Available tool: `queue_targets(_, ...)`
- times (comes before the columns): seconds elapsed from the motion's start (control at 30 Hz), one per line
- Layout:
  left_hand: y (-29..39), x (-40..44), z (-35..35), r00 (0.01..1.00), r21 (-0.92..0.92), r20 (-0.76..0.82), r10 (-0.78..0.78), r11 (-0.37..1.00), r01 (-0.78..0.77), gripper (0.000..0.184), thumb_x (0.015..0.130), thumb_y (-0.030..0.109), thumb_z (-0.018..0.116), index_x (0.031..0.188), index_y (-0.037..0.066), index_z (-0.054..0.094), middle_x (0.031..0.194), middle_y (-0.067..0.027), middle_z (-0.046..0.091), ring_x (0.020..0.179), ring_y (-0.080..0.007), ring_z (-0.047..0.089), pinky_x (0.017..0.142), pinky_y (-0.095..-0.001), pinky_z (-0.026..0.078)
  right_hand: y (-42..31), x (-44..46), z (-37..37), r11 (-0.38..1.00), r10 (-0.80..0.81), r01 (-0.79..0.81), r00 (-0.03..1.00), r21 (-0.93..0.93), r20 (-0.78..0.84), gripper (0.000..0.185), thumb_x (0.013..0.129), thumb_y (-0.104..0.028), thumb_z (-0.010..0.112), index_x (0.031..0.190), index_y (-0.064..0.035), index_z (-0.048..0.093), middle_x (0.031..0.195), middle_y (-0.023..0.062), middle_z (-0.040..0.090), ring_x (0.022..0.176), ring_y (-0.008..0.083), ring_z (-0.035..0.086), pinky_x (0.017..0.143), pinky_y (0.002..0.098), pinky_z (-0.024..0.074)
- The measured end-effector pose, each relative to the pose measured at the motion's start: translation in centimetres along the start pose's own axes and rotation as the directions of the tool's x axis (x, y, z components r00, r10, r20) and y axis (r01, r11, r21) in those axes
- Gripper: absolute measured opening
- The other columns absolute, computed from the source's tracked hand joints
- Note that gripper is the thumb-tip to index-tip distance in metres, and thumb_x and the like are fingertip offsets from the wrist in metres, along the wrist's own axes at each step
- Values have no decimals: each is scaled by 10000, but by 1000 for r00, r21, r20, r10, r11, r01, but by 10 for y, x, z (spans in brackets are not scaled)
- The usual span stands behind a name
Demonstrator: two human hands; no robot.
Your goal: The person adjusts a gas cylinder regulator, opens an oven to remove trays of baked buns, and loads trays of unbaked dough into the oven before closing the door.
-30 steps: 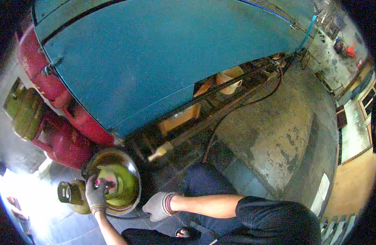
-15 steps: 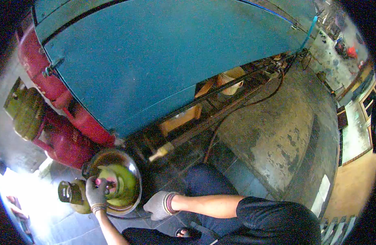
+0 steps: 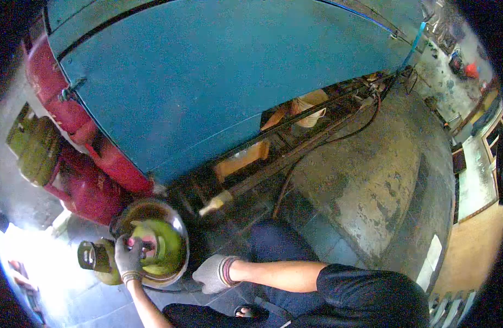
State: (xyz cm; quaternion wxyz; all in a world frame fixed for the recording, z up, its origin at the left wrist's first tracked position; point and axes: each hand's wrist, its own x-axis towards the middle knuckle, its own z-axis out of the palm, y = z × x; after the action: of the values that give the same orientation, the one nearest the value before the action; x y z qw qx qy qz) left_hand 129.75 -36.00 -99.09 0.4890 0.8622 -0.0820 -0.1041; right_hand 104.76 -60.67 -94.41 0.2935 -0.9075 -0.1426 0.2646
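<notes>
Left hand (image 3: 129, 258) at the green cylinder (image 3: 172, 249), right hand (image 3: 213, 275) apart (finger grip of both unclear)

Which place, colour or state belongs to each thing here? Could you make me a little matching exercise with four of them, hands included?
Column one
1. Bright green cylinder
2. Left hand
3. Large panel
4. Right hand

Column two
A. Gloved, at the top of the cylinder
B. Gloved and curled in, apart from the cylinder
C. Inside a round basin
D. Blue, across the upper part of the view

Right pairs: 1-C, 2-A, 3-D, 4-B
</notes>
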Motion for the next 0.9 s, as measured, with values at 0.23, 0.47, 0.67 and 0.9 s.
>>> queue_targets(0.23, 41, -63, -44, 967, 51, -213, -143, 986, 157, 637, 1053, 625, 724, 1241, 42, 898, 1056, -148, 818, 878, -254, 758, 796, -426, 612, -3, -5, -9, 1000, -15, 15, 1000, 18, 9, 497, 973, -468, 685, 1149, -52, 892, 1161, 289, 861, 1101, 489, 849, 966, 596, 666)
queue_targets(0.47, -38, -55, -8, 801, -561, 140, -583, 619, 549, 736, 1082, 660, 734, 1449, 24, 789, 1228, -183, 846, 1047, -348, 801, 1012, -510, 650, -12, 9, -20, 999, -30, 32, 998, -23, 58, 511, 1015, -474, 658, 1254, -65, 851, 1202, 278, 858, 1138, 480, 837, 1019, 586, 652)
queue_targets(0.67, -31, -52, 21, 755, -784, 398, -521, 233, 575, 624, 1180, 433, 604, 1645, 15, 611, 1623, -306, 699, 1434, -497, 706, 1280, -644, 574, 3, 16, -8, 1000, 10, -7, 996, -28, 83, 541, 1017, -482, 672, 1314, -61, 834, 1262, 282, 849, 1191, 481, 823, 1056, 574, 642)
queue_targets(0.9, -28, -43, 91, 815, -894, 387, -431, 40, 445, 476, 1118, 214, 562, 1493, -38, 710, 1556, -317, 738, 1497, -555, 649, 1341, -739, 477, 1, 16, -17, 996, 73, -65, 987, -58, 142, 552, 1023, -473, 684, 1339, -40, 820, 1317, 284, 838, 1259, 472, 806, 1111, 570, 627)
